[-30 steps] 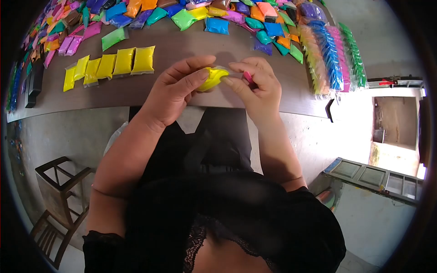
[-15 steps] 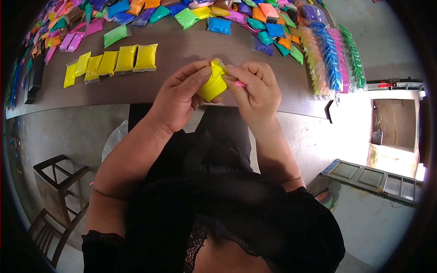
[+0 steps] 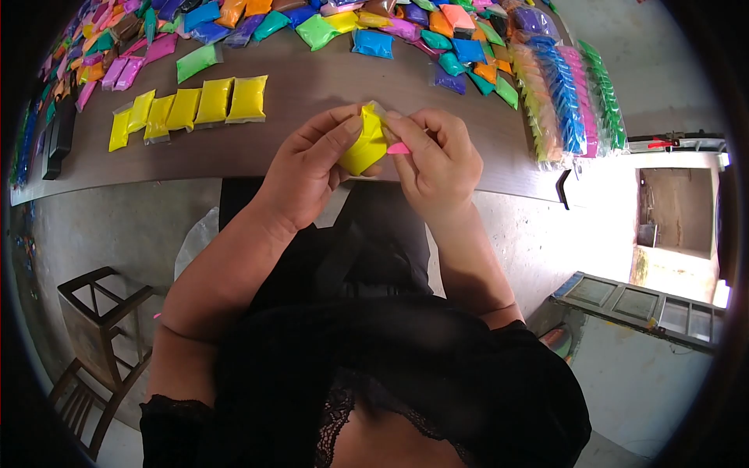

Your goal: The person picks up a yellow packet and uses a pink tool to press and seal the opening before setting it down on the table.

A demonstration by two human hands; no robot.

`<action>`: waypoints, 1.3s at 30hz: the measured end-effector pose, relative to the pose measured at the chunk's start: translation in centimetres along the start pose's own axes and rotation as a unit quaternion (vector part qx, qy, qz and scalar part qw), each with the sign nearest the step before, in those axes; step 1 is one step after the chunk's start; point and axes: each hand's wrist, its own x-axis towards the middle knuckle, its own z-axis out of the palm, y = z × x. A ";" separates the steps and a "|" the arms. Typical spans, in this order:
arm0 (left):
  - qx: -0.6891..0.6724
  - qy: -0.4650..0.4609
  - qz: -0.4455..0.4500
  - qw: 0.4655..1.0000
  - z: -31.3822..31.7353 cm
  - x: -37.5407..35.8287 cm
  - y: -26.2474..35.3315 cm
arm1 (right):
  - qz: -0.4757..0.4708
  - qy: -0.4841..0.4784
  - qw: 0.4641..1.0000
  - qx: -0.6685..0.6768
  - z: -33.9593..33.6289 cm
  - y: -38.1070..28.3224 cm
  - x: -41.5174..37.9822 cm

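Just above the table's front edge, my left hand (image 3: 308,160) grips a yellow packet (image 3: 361,152) between thumb and fingers. The packet is tilted, with a clear plastic end at its top corner. Closed at the packet's right side is my right hand (image 3: 443,160), a small pink piece (image 3: 399,148) showing between its thumb and fingers. The fingertips of that hand are right at the packet's clear corner. To the left on the table lies a row of several yellow packets (image 3: 213,101).
Many coloured packets cover the back of the brown table (image 3: 296,74). Strips of stacked clear-wrapped packets (image 3: 563,97) lie at the right end. A black object (image 3: 58,136) is at the left edge. Wooden chairs (image 3: 109,327) stand on the floor at left.
My right hand has shifted slightly, its fingers more bent, and the pink piece shows lower and more fully. The left hand keeps its grip on the yellow packet.
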 end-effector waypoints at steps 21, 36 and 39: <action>0.084 0.004 -0.035 0.996 0.2 -0.6 0.7 | 0.437 -0.147 0.755 0.466 -2.3 1.5 0.9; 0.091 0.003 -0.052 0.995 -0.2 -0.9 0.6 | 0.442 -0.183 0.714 0.511 -2.2 2.0 0.4; 0.088 0.000 -0.064 0.994 -0.3 -0.8 0.5 | 0.438 -0.194 0.732 0.484 -2.3 1.7 0.7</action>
